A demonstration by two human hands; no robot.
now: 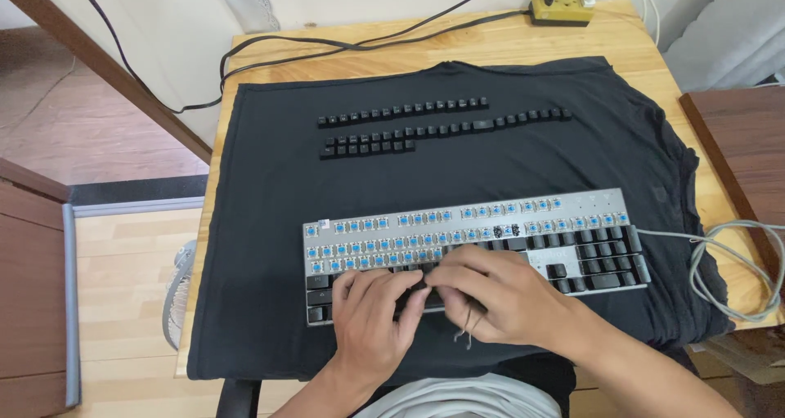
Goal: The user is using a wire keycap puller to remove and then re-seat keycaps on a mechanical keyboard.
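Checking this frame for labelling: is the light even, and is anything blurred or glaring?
Head view: soft, even light, no harsh glare; keyboard and the keycap rows are sharp; left hand and right hand slightly soft, casting faint shadows on the black cloth.

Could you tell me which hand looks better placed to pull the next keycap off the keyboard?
Probably the right hand: a wire puller hangs from its fingers over the keyboard. The left hand only rests beside it on the keycaps.

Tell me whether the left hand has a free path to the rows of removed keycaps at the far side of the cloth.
Probably yes. The left hand rests on the keyboard, and only bare black cloth lies between the keyboard and the keycap rows. Nothing stands in between.
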